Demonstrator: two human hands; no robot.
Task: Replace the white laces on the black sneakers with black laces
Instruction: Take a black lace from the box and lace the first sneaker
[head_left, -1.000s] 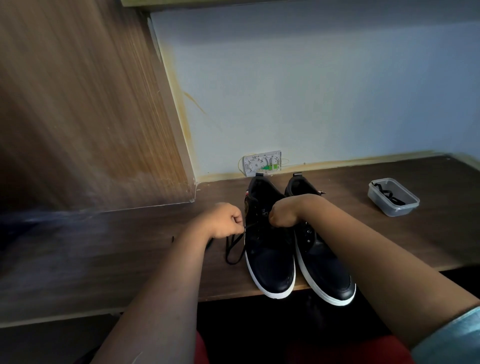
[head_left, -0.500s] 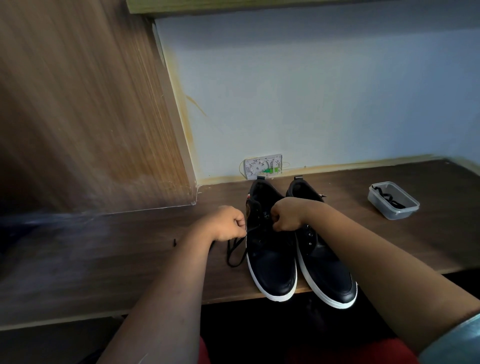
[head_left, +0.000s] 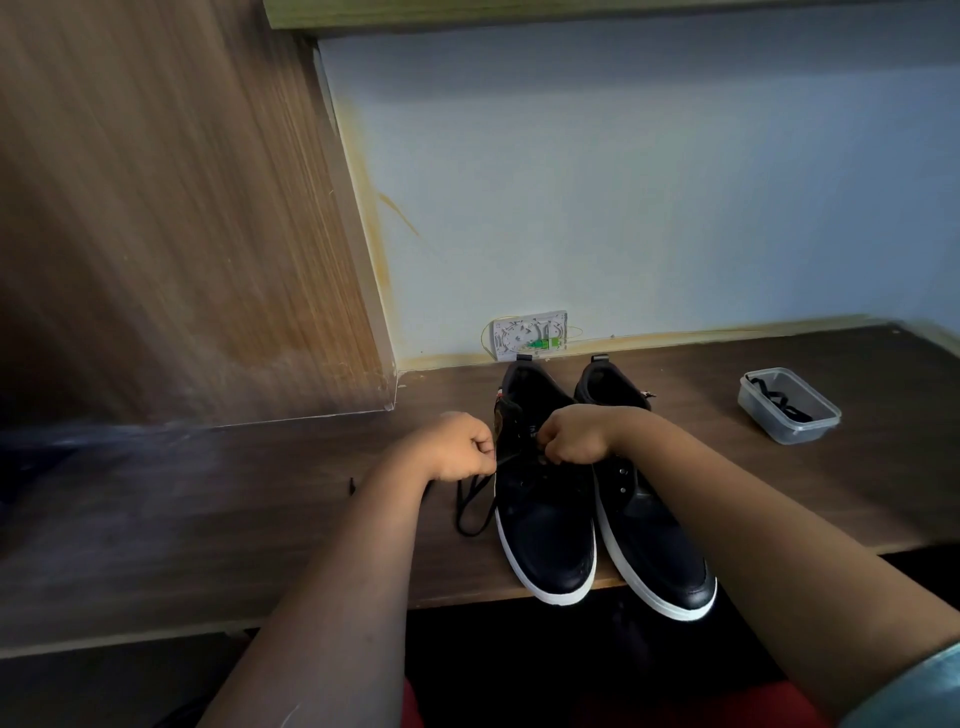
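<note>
Two black sneakers with white soles stand side by side on the wooden desk, toes over its front edge: the left sneaker (head_left: 545, 519) and the right sneaker (head_left: 649, 540). My left hand (head_left: 457, 447) pinches a black lace (head_left: 470, 506) beside the left sneaker; a loop of it lies on the desk. My right hand (head_left: 574, 436) is curled over the left sneaker's eyelets and pinches the lace there. The right sneaker shows bare eyelets.
A clear plastic tub (head_left: 789, 405) holding another black lace sits at the right of the desk (head_left: 260, 519). A white wall socket plate (head_left: 527, 335) is behind the shoes. A wooden panel (head_left: 182, 234) rises at the left.
Both hands stay at the left sneaker's eyelets; my right hand has shifted slightly toward the left hand, and the lace loop on the desk has changed shape a little.
</note>
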